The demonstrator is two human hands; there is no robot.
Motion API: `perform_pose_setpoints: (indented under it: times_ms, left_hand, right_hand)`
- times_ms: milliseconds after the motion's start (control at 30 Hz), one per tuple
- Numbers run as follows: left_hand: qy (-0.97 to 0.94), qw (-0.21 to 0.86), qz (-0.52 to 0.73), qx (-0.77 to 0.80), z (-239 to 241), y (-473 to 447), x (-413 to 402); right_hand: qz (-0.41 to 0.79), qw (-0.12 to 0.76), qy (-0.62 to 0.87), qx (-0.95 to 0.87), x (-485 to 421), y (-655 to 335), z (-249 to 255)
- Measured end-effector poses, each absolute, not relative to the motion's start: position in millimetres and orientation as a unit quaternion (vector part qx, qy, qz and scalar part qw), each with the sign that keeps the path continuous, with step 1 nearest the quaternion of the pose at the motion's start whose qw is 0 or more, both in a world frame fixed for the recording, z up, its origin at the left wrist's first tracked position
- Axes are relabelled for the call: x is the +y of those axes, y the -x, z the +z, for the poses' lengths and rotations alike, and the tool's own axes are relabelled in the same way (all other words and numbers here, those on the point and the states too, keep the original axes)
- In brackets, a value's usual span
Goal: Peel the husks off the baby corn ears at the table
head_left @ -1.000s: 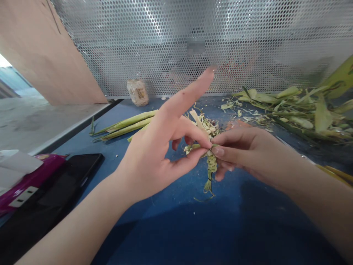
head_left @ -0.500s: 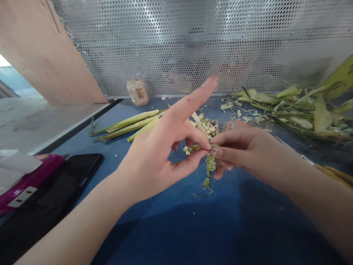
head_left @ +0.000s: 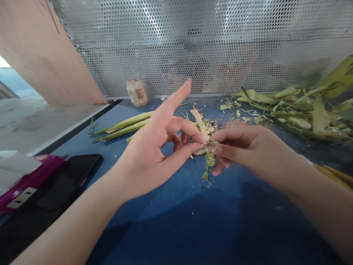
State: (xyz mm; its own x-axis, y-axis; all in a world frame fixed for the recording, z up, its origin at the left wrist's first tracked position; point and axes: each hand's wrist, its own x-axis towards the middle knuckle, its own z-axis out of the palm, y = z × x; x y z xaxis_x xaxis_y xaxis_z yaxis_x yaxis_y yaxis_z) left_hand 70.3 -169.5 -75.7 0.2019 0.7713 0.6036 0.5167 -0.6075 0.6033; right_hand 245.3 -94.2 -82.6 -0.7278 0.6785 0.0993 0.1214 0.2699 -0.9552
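A small green braid of plant strips (head_left: 209, 162) hangs down between my hands, with thin loose ends at its bottom. My right hand (head_left: 248, 143) pinches the top of this braid between thumb and index finger. From the left, my left hand (head_left: 149, 154) pinches a strip at the same spot with thumb and a fingertip, its index finger raised and pointing away. One pale flat strip (head_left: 200, 121) sticks up from the pinch. The exact crossing of the strips is partly hidden by my fingertips. Behind lies a heap of chopped plant bits (head_left: 211, 129).
Long green stalks (head_left: 124, 125) lie behind my left hand. A clear-wrapped bundle (head_left: 137, 92) stands by the perforated metal screen (head_left: 116, 51). Husks and leaves (head_left: 298, 110) pile at right. A black phone (head_left: 85, 165) and a magenta power strip (head_left: 33, 176) are at left on the blue table (head_left: 171, 224).
My left hand has moved slightly left and its raised index finger has swung left. The pale strip now shows more fully. My right hand stays pinched on the braid.
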Motion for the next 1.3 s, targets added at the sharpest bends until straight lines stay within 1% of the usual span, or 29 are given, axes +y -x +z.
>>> perform_pose_setpoints:
  times_ms: [100, 267, 467, 600, 900, 1000, 1200, 1300]
  left_hand:
    - [-0.739, 0.176, 0.476, 0.443, -76, -72, -171]
    - [-0.677, 0.282, 0.485, 0.476, -74, -74, -174]
    - [-0.664, 0.313, 0.492, 0.468, -73, -76, -173]
    - [-0.649, 0.319, 0.498, 0.478, -73, -77, -173]
    - [-0.626, 0.282, 0.523, 0.504, -73, -80, -170]
    - [-0.608, 0.277, 0.548, 0.503, -72, -83, -172]
    - [-0.575, 0.230, 0.603, 0.504, -69, -86, -173]
    - [-0.569, 0.238, 0.608, 0.500, -69, -86, -172]
  right_hand:
    - [0.526, 0.266, 0.269, -0.762, -96, -245, -81]
    - [0.503, 0.289, 0.283, -0.764, -98, -243, -80]
    - [0.510, 0.296, 0.277, -0.759, -100, -242, -80]
    - [0.529, 0.289, 0.274, -0.749, -99, -242, -81]
    - [0.551, 0.282, 0.269, -0.737, -100, -241, -83]
    - [0.558, 0.283, 0.270, -0.732, -99, -241, -84]
    - [0.577, 0.276, 0.255, -0.726, -96, -242, -87]
    - [0.586, 0.267, 0.254, -0.722, -95, -243, -88]
